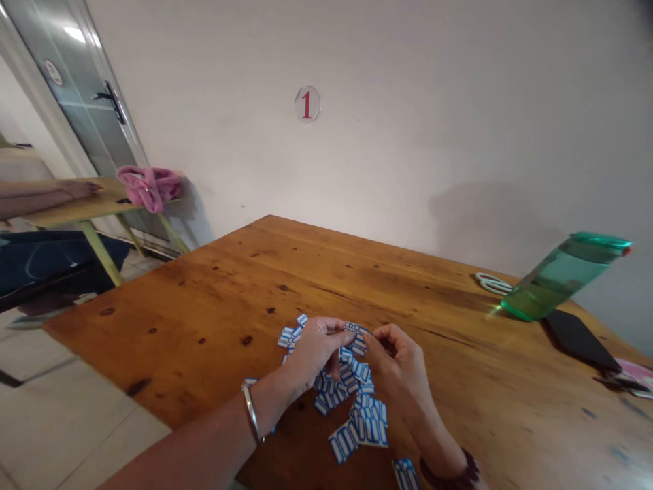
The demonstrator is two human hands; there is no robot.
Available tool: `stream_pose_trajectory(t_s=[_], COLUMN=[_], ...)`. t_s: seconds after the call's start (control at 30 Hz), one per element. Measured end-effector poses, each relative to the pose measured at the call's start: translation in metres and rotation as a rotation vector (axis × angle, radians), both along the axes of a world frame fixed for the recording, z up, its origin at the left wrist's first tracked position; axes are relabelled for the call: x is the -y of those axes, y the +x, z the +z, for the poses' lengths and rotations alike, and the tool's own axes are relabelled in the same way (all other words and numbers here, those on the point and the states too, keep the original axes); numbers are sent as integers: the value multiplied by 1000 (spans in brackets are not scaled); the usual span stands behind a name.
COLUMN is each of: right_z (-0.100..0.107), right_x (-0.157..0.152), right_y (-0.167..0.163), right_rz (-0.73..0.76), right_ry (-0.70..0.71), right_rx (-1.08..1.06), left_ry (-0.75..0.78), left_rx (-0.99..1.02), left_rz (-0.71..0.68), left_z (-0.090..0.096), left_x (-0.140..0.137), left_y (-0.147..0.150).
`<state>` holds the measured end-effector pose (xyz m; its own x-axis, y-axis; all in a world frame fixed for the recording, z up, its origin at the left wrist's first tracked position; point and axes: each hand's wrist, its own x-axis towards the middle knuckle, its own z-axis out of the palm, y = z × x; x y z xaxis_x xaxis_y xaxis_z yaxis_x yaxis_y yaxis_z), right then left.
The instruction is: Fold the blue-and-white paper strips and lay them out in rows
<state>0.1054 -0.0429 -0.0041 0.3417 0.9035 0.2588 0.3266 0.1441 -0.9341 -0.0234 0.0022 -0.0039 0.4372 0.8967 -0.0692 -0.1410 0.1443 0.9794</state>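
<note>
Small blue-and-white striped cards (371, 422) lie in a loose, overlapping heap on the wooden table (214, 299). Above the heap, my left hand (317, 348) pinches one edge of a small blue-and-white card (357, 329) between thumb and fingers. My right hand (400, 359) grips the other side of that card, its fingers curled. Part of the heap is hidden behind my left hand and wrist. A single card (405, 474) lies apart, close to my right wrist at the bottom of the view.
To the right stand a green water bottle (566, 275), a white coiled cable (492, 283) and a dark flat phone-like object (581, 340). At the far left, another person's forearms (45, 194) rest on a second table (102, 197) with a pink cloth (149, 186).
</note>
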Motion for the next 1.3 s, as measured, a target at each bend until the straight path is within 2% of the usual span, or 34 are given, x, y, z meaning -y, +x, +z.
stream_pose_trajectory(t_s=[0.27,0.47,0.63,0.83,1.07,1.3], right_z=[-3,-3,-1,-5,-12,-6], right_x=[-1,-2,1,4,1,4], right_y=[2,2,-4,-8,-5,-8], right_rz=[-16,-10,81,217,260,242], right_ry=[-11,-18,-62,-157,-109,-101], right_rx=[19,-19,-241,-559,-705,-805], left_ry=[-20,8,29,22,95,102], left_rx=[-12,-10,14,19,-64,-65], left_rz=[-48,-52,-1,34,32,-35], left_z=[6,3,1,8,7,8], left_x=[2,2,2,6,8,10], left_y=[0,0,2,2,1,1])
